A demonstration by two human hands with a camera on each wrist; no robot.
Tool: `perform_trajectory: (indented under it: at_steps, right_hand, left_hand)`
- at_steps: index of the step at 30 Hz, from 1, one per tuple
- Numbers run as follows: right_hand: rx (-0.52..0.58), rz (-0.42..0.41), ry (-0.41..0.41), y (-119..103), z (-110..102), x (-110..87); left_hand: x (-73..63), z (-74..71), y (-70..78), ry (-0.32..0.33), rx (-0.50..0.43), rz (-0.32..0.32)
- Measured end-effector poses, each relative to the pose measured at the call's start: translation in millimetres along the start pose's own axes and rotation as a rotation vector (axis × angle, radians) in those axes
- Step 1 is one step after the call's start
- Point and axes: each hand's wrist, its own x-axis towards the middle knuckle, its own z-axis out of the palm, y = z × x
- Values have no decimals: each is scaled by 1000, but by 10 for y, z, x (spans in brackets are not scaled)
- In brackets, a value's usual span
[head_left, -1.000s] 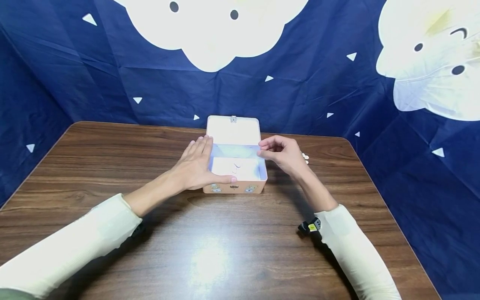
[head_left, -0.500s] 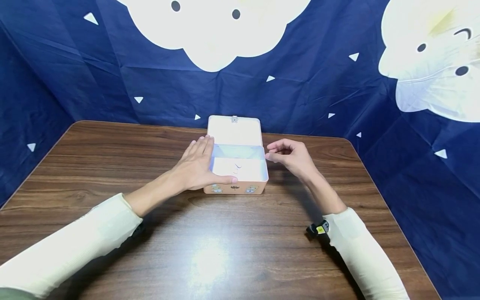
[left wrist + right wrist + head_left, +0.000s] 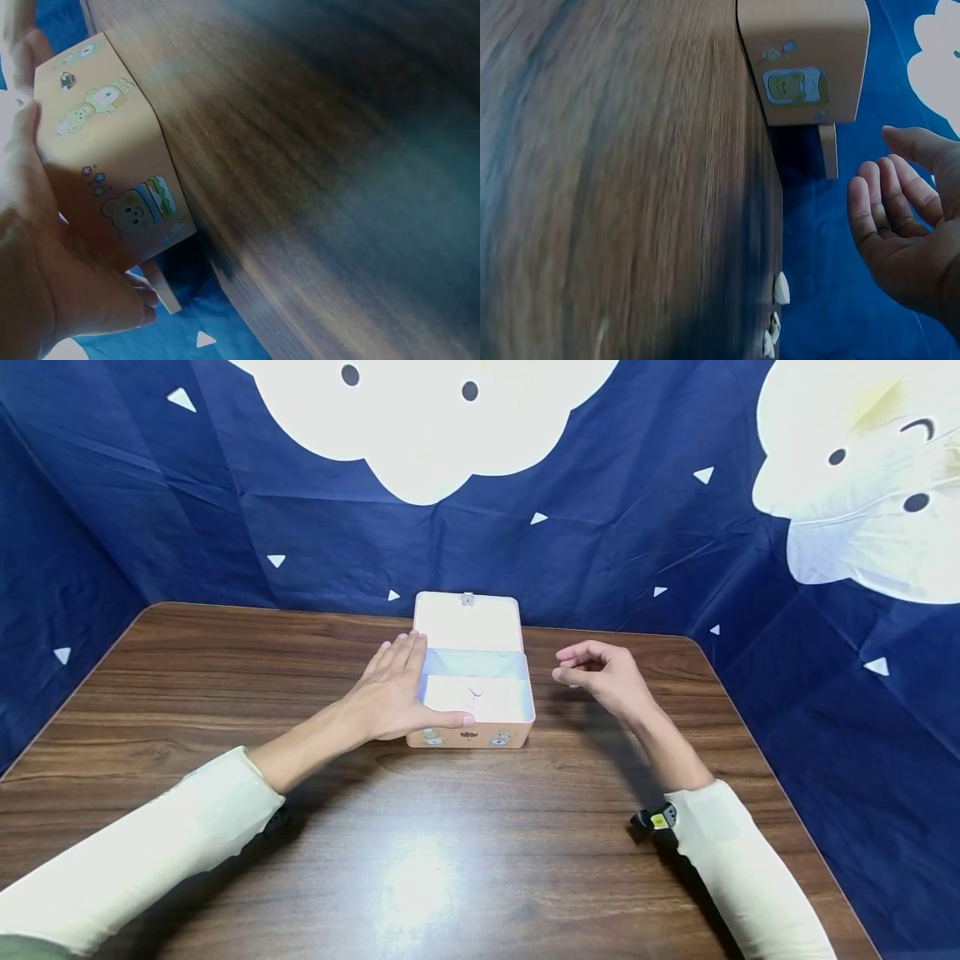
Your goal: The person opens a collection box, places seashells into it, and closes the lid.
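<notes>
A small peach-coloured tin box (image 3: 468,735) with cartoon bear prints stands near the table's back edge, its lid (image 3: 467,622) raised and its latch at the top. Inside, on the pale floor, lie a few small white pieces (image 3: 474,692), faint against it. My left hand (image 3: 390,693) rests on the box's left side with straight fingers, the thumb along the front rim. To the right of the box hovers my right hand (image 3: 603,677); its fingers are loosely bent and hold nothing, as the right wrist view shows.
Several small white pieces (image 3: 781,288) lie on the wooden table (image 3: 360,827) right of the box, hidden behind my right hand in the head view. A dark blue curtain (image 3: 330,527) with white clouds hangs behind the table.
My right hand has drawn away to the right from the box's right rim. A small white piece shows more clearly inside the box. My left hand has stayed put.
</notes>
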Motion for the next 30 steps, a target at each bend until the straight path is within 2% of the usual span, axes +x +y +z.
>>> perform_trajectory:
  at_steps: [17,30]
  right_hand:
    - [51,8,31,206,-274,-43]
    - [24,105,53,460,-519,-15]
  left_hand:
    - [-1,2,-18,-8,-6,-4]
    - [-9,7,-5,-1,-5,-2]
